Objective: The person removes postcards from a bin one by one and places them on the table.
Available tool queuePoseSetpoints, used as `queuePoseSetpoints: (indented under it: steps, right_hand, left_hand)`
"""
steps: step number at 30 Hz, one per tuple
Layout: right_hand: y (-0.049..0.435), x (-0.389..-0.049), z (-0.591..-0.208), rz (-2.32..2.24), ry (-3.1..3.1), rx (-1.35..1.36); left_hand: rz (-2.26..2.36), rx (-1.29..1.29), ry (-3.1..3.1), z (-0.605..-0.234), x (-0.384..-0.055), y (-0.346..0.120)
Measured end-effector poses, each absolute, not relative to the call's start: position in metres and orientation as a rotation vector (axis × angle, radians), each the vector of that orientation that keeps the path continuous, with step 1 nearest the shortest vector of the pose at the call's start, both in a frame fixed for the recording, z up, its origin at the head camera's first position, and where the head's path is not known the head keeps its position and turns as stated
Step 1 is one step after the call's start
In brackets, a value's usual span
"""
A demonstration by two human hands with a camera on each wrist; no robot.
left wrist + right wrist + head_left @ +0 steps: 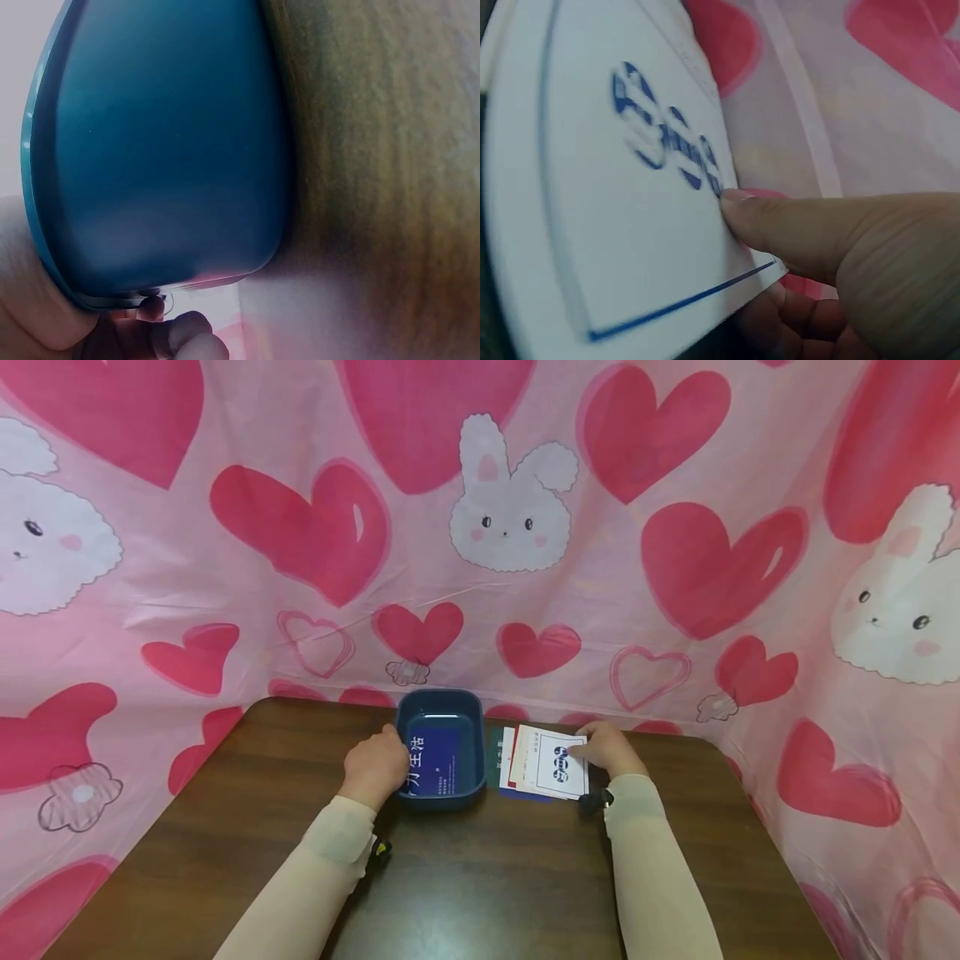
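Note:
A dark blue rectangular bin (480,768) stands near the table's back edge, with a blue card (442,760) bearing white characters inside. My left hand (377,766) grips the bin's left rim, thumb over the edge and fingers curled at its outer side. In the left wrist view the bin's side wall (165,150) fills most of the picture. Right of the bin, my right hand (609,749) pinches a white card (551,777) with a blue frame and blue print. The right wrist view has the thumb (795,229) on its face, the other fingers partly hidden behind.
Beside and under the white card, overlapping cards fan out: a red-edged one (513,757), a dark green one (493,762) and a blue one (525,794). All rest on a brown wooden table (480,877). A pink curtain (420,585) with hearts and rabbits hangs closely behind it.

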State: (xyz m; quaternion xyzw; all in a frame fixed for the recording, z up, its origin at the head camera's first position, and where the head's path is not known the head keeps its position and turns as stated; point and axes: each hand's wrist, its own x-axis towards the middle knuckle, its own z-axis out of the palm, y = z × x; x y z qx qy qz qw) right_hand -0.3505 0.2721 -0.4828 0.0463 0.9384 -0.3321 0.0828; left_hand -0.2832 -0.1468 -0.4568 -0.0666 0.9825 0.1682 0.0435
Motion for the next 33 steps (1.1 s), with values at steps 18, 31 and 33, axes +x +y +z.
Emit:
queuePoseSetpoints:
  steps: [18,31,33]
  right_hand:
    - [0.251,-0.350,-0.481,-0.927,2.890,0.205]
    - [0.257,-0.354,-0.479,-0.910,2.858,0.188]
    - [0.257,-0.356,-0.478,-0.922,2.844,0.170]
  left_hand:
    - [0.512,-0.207,3.022,-0.460,-0.285,-0.149]
    - [0.499,-0.202,3.021,-0.461,-0.286,-0.148]
    - [0.503,-0.200,3.017,-0.462,-0.286,-0.149]
